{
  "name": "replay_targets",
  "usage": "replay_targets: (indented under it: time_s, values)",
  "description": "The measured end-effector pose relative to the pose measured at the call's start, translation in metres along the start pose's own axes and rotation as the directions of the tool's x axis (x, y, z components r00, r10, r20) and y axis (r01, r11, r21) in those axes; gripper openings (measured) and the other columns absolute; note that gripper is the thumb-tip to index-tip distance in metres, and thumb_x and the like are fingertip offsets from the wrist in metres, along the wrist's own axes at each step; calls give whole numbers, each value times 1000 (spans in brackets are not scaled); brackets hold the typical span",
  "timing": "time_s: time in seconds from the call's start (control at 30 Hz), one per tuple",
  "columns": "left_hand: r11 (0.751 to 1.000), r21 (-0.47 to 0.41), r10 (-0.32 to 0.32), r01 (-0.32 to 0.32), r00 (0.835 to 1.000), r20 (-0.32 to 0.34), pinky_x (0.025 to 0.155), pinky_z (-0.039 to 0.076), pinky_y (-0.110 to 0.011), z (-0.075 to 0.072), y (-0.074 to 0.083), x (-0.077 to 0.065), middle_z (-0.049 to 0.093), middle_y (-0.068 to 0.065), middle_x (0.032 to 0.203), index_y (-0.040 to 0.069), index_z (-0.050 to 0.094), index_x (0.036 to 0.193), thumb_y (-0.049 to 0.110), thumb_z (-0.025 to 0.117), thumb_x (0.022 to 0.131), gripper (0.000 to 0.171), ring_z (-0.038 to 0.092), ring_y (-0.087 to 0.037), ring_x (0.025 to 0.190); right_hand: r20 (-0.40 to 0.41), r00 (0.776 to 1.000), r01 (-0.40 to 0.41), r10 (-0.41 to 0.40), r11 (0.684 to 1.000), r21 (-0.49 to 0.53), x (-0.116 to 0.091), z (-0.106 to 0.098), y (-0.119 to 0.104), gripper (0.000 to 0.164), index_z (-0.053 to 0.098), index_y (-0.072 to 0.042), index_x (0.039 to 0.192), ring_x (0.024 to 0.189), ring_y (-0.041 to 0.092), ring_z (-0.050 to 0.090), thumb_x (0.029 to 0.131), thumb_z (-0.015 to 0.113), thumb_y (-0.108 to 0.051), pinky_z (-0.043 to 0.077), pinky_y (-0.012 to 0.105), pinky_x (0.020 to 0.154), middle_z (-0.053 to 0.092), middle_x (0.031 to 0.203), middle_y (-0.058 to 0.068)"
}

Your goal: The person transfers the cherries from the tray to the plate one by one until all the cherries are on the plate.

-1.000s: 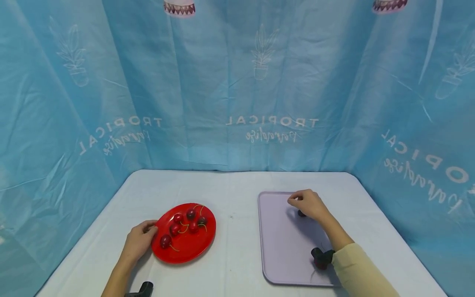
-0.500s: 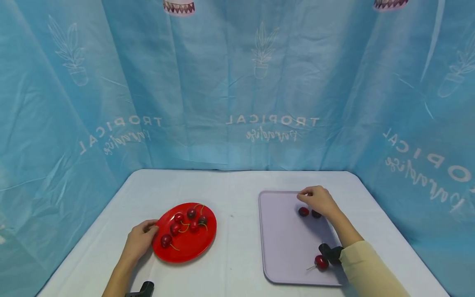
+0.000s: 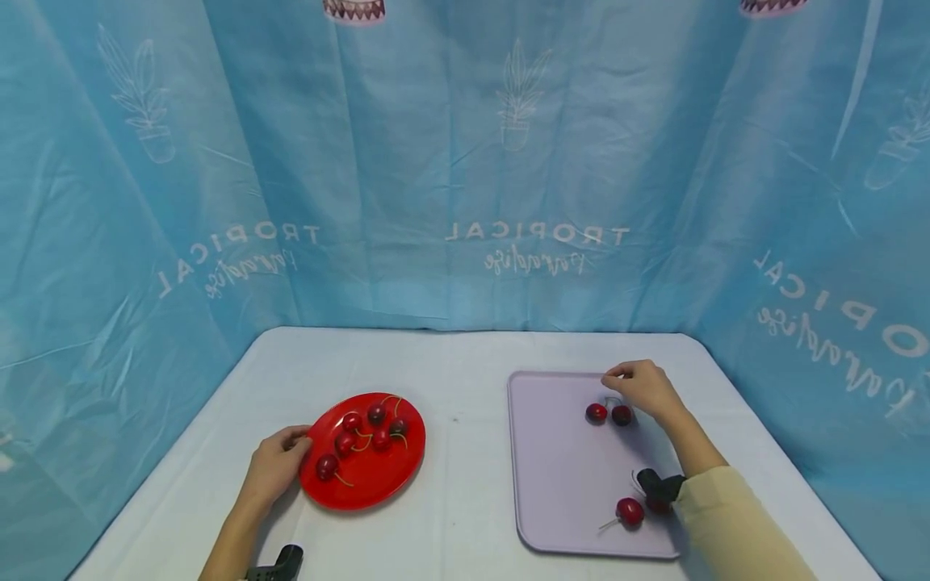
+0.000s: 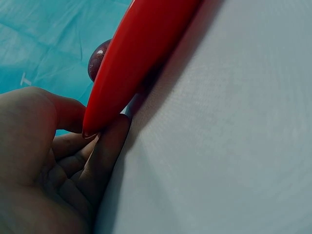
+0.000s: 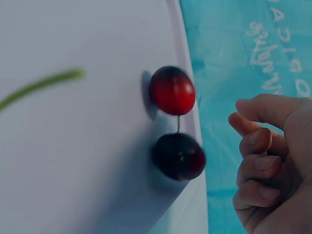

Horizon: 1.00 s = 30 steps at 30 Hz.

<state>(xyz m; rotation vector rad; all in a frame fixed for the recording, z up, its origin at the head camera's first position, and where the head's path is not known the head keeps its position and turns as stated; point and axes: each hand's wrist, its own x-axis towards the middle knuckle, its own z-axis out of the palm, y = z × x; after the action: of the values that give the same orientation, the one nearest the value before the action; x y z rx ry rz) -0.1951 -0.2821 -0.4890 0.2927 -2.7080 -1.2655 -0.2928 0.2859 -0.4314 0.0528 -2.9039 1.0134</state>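
At the left, my left hand [image 3: 274, 466] pinches the rim of a red plate [image 3: 381, 484]. The left wrist view shows the thumb [image 4: 68, 114] on the upper side of the plate's rim and fingers [image 4: 112, 141] under it. Several cherries with stems, one of them a dark cherry [image 3: 327, 466], lie on the plate. My right hand [image 3: 647, 387] hovers over the far right of a pale purple tray [image 3: 559, 476], fingers loosely curled, with nothing visible in them. Below it lie a red cherry [image 5: 173, 91] and a dark cherry [image 5: 179, 157], side by side.
Nearer on the tray lies another cherry [image 3: 629, 513]; one more cherry [image 3: 658, 506] is partly hidden by the black wrist camera [image 3: 659, 486]. A white table [image 3: 465, 452] carries plate and tray. Blue curtains [image 3: 465, 177] stand behind it and at both sides.
My right hand has moved right and slightly away, uncovering the two far cherries and the near ones on the tray. The left hand and the plate have stayed in place.
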Motion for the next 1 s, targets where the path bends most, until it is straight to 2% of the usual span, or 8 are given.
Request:
replay_targets:
  time_s: [0.2, 0.4, 0.77, 1.0]
  values:
    - [1000, -7, -11, 12, 1000, 13, 90, 50, -48, 0, 0, 1, 55, -28, 123, -6, 53, 128, 20, 49, 97, 41, 52, -40, 111, 14, 999, -38, 38, 999, -28, 1, 1, 10, 36, 69, 3, 106, 92, 34, 57, 89, 65, -28, 51, 49, 76, 64, 104, 21]
    - [1000, -15, -16, 16, 1000, -2, 90, 50, -47, 1, -1, 1, 56, -26, 123, -5, 54, 128, 18, 48, 96, 40, 53, -38, 111, 33, 997, -69, 70, 997, -42, 5, 4, 22, 36, 69, 2, 106, 94, 34, 56, 89, 65, -29, 50, 52, 79, 65, 99, 18]
    - [1000, -13, -16, 16, 1000, 15, 91, 49, -49, 0, 3, -2, 54, -28, 124, -7, 52, 129, 19, 49, 97, 42, 51, -41, 112, 67, 990, -119, 123, 991, -57, 5, 4, 25, 40, 68, 4, 107, 95, 37, 57, 86, 69, -30, 50, 54, 78, 65, 92, 13]
    - [1000, -9, -16, 16, 1000, 7, 91, 48, -50, 0, 2, -1, 55, -28, 124, -6, 52, 129, 18, 49, 96, 41, 51, -41, 113, 97, 985, -134, 142, 987, -86, 6, 5, 25, 39, 70, 3, 103, 87, 31, 57, 83, 72, -30, 50, 50, 73, 65, 86, 9]
